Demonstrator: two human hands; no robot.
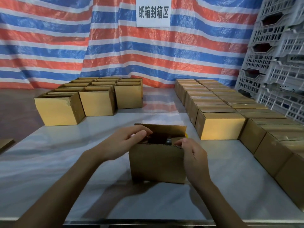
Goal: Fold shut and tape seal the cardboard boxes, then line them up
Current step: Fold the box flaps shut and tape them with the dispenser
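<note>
An open cardboard box stands in front of me on the shiny table, its long flaps upright and something dark inside. My left hand presses on the left side flap at the box's top edge. My right hand pinches the right side flap at the near right corner. A bit of yellow shows just behind the box's right corner; I cannot tell what it is.
Several open boxes stand grouped at the back left. Rows of shut, taped boxes run along the right side. Grey plastic crates are stacked at the far right. A striped tarp with a white sign hangs behind.
</note>
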